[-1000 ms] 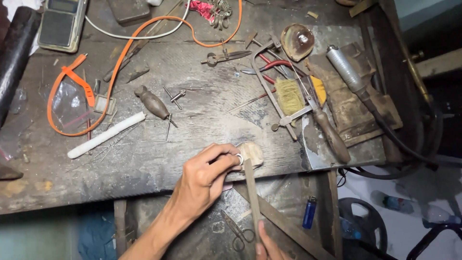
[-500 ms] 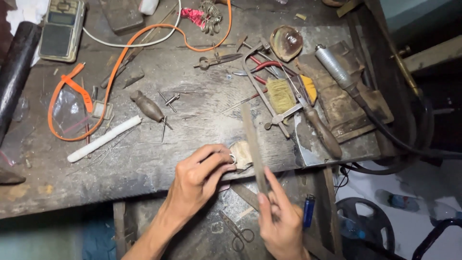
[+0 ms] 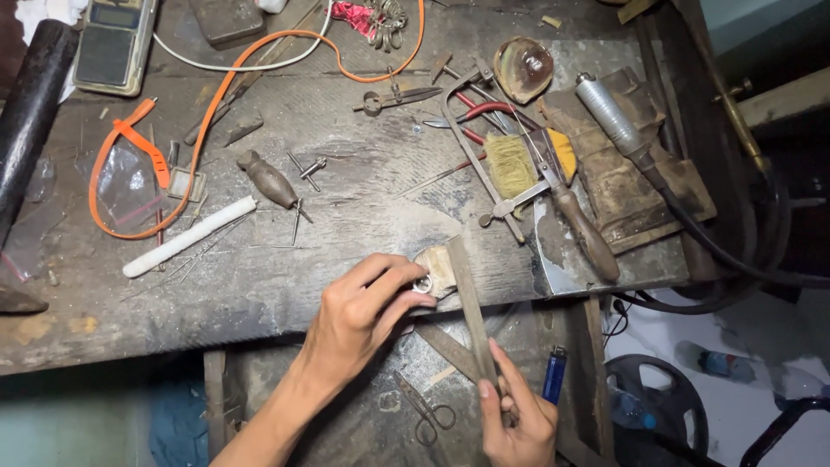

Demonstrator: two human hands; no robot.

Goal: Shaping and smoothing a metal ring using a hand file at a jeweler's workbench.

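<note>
My left hand point(image 3: 367, 311) pinches a small silver ring point(image 3: 423, 284) and presses it against a worn wooden bench pin point(image 3: 437, 266) at the front edge of the workbench point(image 3: 259, 294). My right hand point(image 3: 517, 415) grips the lower end of a long flat metal file point(image 3: 471, 307). The file slants up and away from me, and its upper part lies across the pin just right of the ring.
On the bench lie a jeweller's saw frame point(image 3: 471, 143), a yellow brush point(image 3: 519, 164), a wooden-handled tool point(image 3: 588, 233), a rotary handpiece point(image 3: 609, 117), an orange cable point(image 3: 207, 112), a white stick point(image 3: 188, 236) and a scale point(image 3: 112, 43). Scissors point(image 3: 425, 413) and a blue lighter point(image 3: 554, 375) rest in the drawer below.
My right hand has come up into view from below, and the file has slid forward across the bench pin. The left hand stays on the ring.
</note>
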